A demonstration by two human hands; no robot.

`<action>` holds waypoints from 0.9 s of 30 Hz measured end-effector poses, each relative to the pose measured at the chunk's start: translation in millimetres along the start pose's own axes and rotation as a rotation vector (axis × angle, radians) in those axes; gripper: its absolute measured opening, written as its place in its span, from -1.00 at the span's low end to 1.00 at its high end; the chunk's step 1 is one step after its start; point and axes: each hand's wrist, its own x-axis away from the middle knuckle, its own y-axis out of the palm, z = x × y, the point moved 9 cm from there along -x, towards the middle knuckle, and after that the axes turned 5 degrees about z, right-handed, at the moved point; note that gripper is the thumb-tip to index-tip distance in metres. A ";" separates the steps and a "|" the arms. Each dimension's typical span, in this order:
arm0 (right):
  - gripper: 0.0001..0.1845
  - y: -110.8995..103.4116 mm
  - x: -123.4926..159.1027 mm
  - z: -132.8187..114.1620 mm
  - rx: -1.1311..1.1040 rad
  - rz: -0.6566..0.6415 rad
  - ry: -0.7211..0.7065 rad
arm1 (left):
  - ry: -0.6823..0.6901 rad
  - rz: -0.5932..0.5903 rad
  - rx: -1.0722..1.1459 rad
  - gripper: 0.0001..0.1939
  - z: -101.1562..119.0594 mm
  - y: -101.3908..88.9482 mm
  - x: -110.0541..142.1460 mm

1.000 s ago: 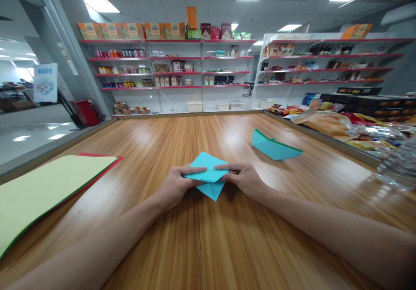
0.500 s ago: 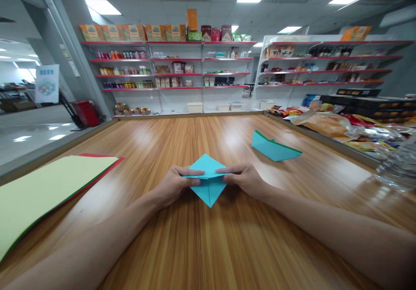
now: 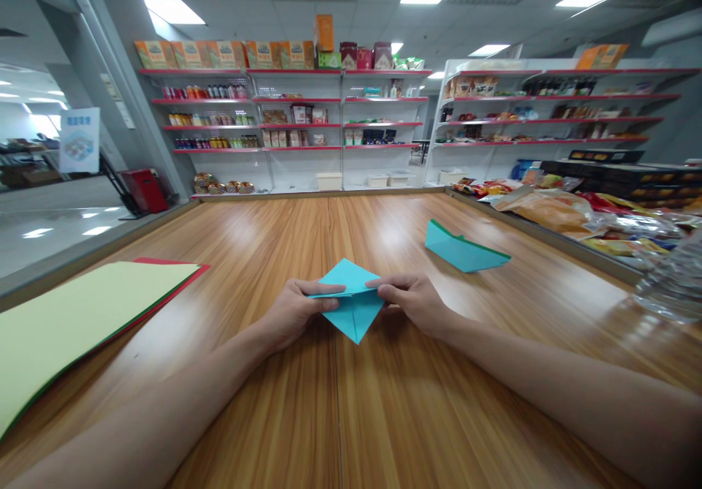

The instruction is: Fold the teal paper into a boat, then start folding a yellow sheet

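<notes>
A folded blue paper [image 3: 352, 305] is held just above the wooden table [image 3: 340, 416], its lower point aimed at me. My left hand [image 3: 294, 309] pinches its left corner, fingers closed on the fold. My right hand [image 3: 412, 300] pinches the right corner the same way. Farther back on the right lies a second folded piece of blue-green paper [image 3: 463, 251], flat on the table and apart from both hands.
A stack of coloured sheets [image 3: 71, 319], yellow-green on top with red beneath, lies at the left edge. Snack packets [image 3: 553, 207] and clear plastic [image 3: 672, 277] crowd the right side. Store shelves [image 3: 285, 120] stand behind the table.
The blue paper has been tipped and flattened slightly between my hands, its top flap folded lower. Both hands keep their pinch and stay in about the same place.
</notes>
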 end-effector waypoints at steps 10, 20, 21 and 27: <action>-0.68 9.8 6.3 -18.4 0.239 -0.057 -0.201 | 0.548 0.128 -0.533 -0.53 52.2 17.6 26.5; -0.58 6.3 5.8 -24.8 0.402 0.054 -0.220 | 0.492 0.123 -0.774 -0.78 34.3 15.7 21.7; -0.56 2.9 8.4 -31.7 0.408 0.130 -0.229 | 0.498 0.135 -0.775 -0.78 35.5 14.4 21.3; -0.57 72.5 79.9 -74.2 0.193 -0.427 -0.330 | 0.540 -0.001 -0.883 -0.78 32.7 28.3 22.6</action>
